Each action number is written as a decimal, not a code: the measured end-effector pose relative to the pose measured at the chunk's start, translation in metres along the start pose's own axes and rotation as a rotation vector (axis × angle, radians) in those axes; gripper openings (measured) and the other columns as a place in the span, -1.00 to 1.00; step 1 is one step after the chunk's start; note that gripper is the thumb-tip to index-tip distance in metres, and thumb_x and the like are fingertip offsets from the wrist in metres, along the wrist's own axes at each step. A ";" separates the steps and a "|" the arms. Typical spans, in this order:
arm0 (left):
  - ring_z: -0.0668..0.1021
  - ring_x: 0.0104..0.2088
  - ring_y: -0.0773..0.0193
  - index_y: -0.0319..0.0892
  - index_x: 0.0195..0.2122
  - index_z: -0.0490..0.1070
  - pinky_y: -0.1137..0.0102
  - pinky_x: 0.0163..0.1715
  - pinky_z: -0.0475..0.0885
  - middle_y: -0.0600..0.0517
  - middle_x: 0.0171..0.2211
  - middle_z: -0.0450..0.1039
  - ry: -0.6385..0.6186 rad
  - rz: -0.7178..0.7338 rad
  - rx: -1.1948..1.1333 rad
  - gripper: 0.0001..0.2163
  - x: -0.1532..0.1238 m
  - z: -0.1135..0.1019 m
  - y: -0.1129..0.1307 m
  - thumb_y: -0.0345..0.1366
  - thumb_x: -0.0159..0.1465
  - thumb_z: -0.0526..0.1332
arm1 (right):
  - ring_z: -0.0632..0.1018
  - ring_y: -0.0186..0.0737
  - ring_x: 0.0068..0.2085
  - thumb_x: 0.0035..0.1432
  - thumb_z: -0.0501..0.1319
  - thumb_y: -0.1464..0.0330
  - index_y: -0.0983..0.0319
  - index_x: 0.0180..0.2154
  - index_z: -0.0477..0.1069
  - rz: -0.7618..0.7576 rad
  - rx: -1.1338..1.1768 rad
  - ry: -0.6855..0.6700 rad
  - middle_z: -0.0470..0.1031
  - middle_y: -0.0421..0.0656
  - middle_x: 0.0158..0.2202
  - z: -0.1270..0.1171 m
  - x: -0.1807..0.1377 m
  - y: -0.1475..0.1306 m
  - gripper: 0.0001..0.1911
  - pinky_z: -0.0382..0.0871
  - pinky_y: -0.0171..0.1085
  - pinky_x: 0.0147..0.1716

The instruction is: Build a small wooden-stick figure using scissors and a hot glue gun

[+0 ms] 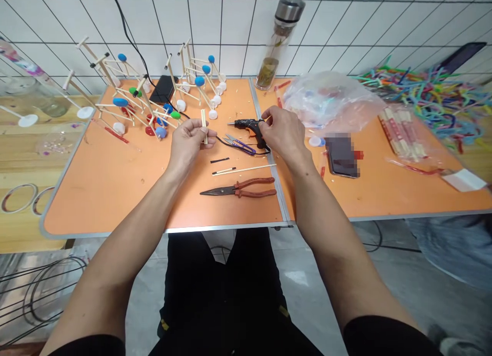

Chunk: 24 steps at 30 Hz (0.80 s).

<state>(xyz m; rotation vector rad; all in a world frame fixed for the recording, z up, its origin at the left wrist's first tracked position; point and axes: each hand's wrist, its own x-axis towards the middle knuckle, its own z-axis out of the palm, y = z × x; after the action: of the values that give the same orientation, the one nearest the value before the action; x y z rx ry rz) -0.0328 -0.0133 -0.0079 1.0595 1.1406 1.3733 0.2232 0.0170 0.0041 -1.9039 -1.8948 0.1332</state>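
My left hand [190,140] pinches short pale wooden sticks [204,125] upright between thumb and fingers. At the table seam, my right hand [284,133] is closed with its fingertips at the back of a black glue gun [248,126], whose nozzle points left. Purple-handled thread snips [243,144] lie just below the gun. Closer to me are a thin wooden stick [246,169], a dark-tipped short stick [225,171], a small black strip [219,160] and long-nose pliers [238,187] with red-brown handles.
Stick models with coloured caps [123,102] stand at the back left, beside a black box [163,89]. A glass tea bottle [271,58], a plastic bag [330,102], a phone [341,156] and packed sticks [403,133] are to the right. The orange table's front edge [230,228] is near me.
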 end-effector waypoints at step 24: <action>0.60 -0.53 0.43 -0.13 -0.27 0.47 0.56 -0.49 0.47 0.09 -0.42 0.66 -0.020 -0.117 -0.051 -0.75 -0.006 -0.002 0.008 -0.15 0.36 0.50 | 0.67 0.02 -0.13 0.57 0.26 0.14 0.14 0.02 0.64 -0.730 -0.284 -0.467 0.69 -0.03 -0.11 -0.039 -0.122 -0.009 -0.73 0.20 -0.12 -0.29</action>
<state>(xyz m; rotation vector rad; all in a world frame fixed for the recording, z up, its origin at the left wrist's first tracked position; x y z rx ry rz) -0.0351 -0.0200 -0.0005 0.9530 1.1294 1.2911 0.2235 -0.1113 0.0129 -1.2739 -2.9383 0.0831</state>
